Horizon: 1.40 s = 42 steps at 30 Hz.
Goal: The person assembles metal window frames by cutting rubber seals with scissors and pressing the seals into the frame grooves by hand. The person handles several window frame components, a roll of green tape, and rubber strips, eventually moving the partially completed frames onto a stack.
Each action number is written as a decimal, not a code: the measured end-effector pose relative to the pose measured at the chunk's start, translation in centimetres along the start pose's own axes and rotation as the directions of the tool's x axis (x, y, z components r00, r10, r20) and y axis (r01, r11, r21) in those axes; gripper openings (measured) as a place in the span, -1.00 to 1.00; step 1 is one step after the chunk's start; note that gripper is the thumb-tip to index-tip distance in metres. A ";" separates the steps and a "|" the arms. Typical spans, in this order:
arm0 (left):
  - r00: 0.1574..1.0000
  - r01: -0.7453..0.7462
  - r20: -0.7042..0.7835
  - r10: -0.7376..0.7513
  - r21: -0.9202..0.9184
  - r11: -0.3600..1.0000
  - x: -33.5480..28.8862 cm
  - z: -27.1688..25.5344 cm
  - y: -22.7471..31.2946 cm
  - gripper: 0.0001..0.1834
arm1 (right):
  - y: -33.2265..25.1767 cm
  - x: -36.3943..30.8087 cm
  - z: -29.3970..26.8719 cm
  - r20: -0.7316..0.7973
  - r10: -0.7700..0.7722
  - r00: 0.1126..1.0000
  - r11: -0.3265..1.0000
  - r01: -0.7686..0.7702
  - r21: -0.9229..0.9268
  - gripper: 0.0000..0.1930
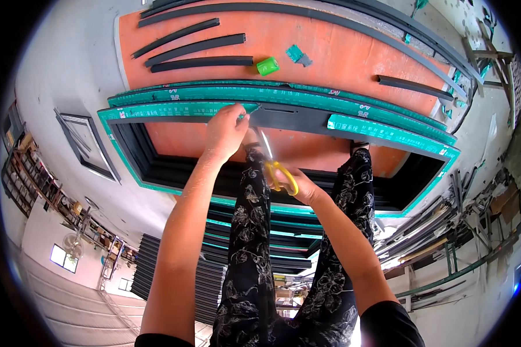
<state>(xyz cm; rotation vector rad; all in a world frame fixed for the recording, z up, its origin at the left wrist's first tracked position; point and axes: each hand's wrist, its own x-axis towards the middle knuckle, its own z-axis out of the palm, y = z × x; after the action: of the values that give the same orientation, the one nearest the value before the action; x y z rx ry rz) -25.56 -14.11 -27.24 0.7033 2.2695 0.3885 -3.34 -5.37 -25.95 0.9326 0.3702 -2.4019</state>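
My left hand [228, 128] is pinched on the loose end of a green protective film [202, 109] along the far side of a dark rectangular frame [301, 120]. Between that end and another strip of film to the right, the frame's dark surface is bare, with a slot in it. Yellow-handled scissors [282, 177] are in my right hand [302, 186], its fingers through the loops. Their blades point up toward the frame's far side, apart from the film. I cannot make out whether the blades are parted.
More film-covered frames [226, 91] lie just beyond. An orange sheet [330, 52] carries dark strips [202, 63], a green roll [267, 66] and film scraps [295, 54]. My legs stand within the frame's opening. A smaller frame [87, 144] lies at left; profiles [422, 237] are piled at right.
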 end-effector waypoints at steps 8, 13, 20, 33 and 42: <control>0.997 -0.001 0.071 0.012 -0.152 0.988 -0.6 -2.4 -1.8 -0.83 | 1.7 5.4 1.1 0.096 -0.062 0.993 0.963 0.034 0.268 -0.45; 0.966 0.216 0.208 -0.153 -0.324 0.921 -1.0 -3.6 -1.3 -0.85 | 3.4 6.4 1.4 0.134 -0.045 0.990 0.954 0.002 0.300 -0.43; 0.871 0.485 0.321 -0.372 -0.680 0.549 -2.6 -5.3 -4.5 -0.90 | 2.3 11.6 0.6 0.197 -0.100 0.975 0.930 0.021 0.367 -0.34; 0.944 0.323 0.121 -0.306 -0.152 0.934 -10.9 -8.3 -15.1 -0.86 | -8.5 1.6 0.6 -0.313 -0.254 0.915 0.959 0.197 -0.202 -0.66; 0.994 0.105 -0.037 -0.099 0.386 0.916 -6.3 -2.0 -7.6 -0.77 | -27.0 4.3 -13.5 -0.287 -0.771 0.569 -0.038 -0.490 -0.871 -0.67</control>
<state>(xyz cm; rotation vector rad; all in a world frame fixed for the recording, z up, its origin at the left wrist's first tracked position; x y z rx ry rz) -26.08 -24.08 -25.88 0.7725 2.4139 -0.1139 -14.01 20.90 -37.06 1.0390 2.4133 -0.7170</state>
